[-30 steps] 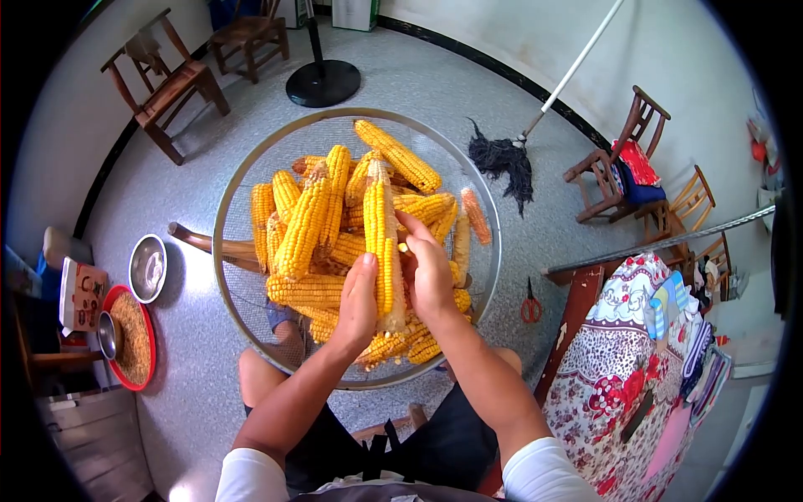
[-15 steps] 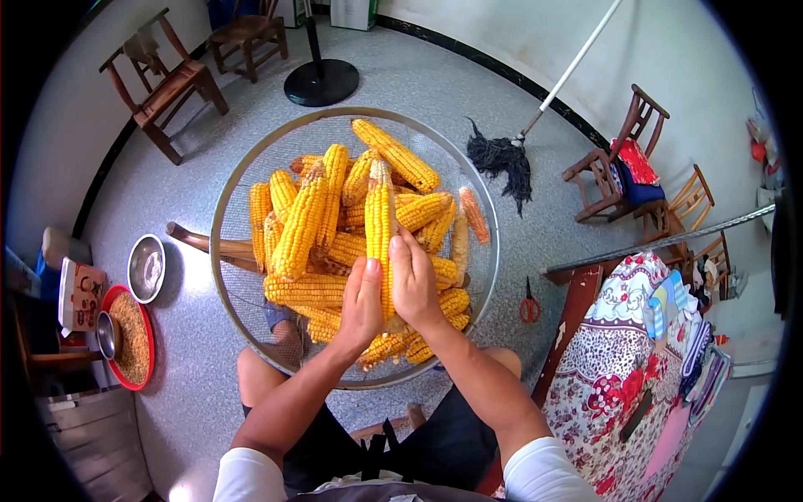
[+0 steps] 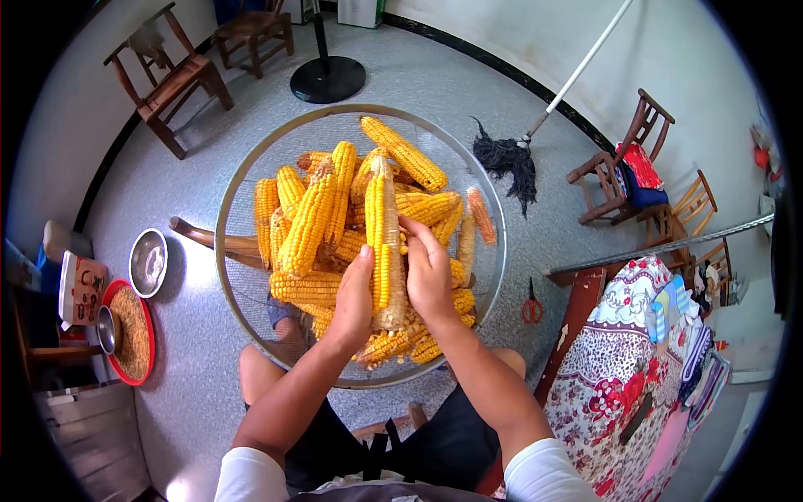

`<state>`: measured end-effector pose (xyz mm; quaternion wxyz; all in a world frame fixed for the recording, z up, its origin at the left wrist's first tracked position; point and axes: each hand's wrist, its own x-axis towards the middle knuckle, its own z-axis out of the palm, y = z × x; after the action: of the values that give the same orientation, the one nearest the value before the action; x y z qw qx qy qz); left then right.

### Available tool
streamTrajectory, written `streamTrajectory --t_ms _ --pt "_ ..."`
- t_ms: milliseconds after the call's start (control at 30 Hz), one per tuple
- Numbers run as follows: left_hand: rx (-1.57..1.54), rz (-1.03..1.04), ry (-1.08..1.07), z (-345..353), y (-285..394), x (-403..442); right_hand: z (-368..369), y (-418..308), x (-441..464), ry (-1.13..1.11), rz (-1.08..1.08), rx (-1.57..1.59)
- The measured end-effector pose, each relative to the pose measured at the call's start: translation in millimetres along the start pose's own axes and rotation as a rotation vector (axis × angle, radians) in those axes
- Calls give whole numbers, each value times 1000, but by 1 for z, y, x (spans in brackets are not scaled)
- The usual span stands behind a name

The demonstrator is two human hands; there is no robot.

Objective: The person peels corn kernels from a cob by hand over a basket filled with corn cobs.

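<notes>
My left hand (image 3: 353,293) is closed round the left side of an ear of corn (image 3: 381,243), its thumb lying along the yellow kernels. The ear points away from me, and a strip down its right side is bare of kernels. My right hand (image 3: 429,272) curls against that bare side, with a few loose kernels at its fingers; its fingertips are partly hidden. Beneath both hands, a large round mesh sieve (image 3: 242,305) holds a heap of yellow corn ears (image 3: 307,222). A reddish bare cob (image 3: 481,215) lies at the sieve's right rim.
On the left floor are a metal bowl (image 3: 148,263) and a red basin (image 3: 150,339) of kernels. Scissors (image 3: 532,309) lie right of the sieve. A mop (image 3: 506,163), wooden chairs (image 3: 180,84), a black stand base (image 3: 328,79) and a flowered cloth (image 3: 577,381) surround the area.
The ear has turned, so its stripped side now shows along the right. My right hand has opened slightly and shifted right, with loose kernels at its fingers. The view has shifted slightly.
</notes>
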<state>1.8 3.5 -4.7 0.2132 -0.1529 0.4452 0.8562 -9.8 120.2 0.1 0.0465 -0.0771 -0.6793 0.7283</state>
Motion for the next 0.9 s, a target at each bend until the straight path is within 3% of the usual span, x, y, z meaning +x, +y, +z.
streamTrajectory --t_ms 67,133,200,267,333,400,733,800,900 --pt "-1 -5 -33 2 6 -2 -5 -1 1 2 25 48" --pt "-2 -13 -70 3 8 -3 -14 -2 1 -132 237 379" --pt "84 2 -103 3 8 -3 -7 -5 -1 -151 175 477" --pt "187 75 -60 0 1 1 -1 -12 -7 -123 47 121" --pt "292 146 -19 -1 -6 3 4 -11 -11 -157 -14 48" --pt "337 345 5 3 -13 3 4 -4 -12 -173 -77 -57" --pt "462 364 39 1 -14 2 1 5 -14 -21 -101 -196" --pt "265 223 -45 -7 -14 5 -1 5 -11 -7 -152 -205" --pt "178 164 -3 -7 -11 6 1 5 -9 -30 -138 -180"
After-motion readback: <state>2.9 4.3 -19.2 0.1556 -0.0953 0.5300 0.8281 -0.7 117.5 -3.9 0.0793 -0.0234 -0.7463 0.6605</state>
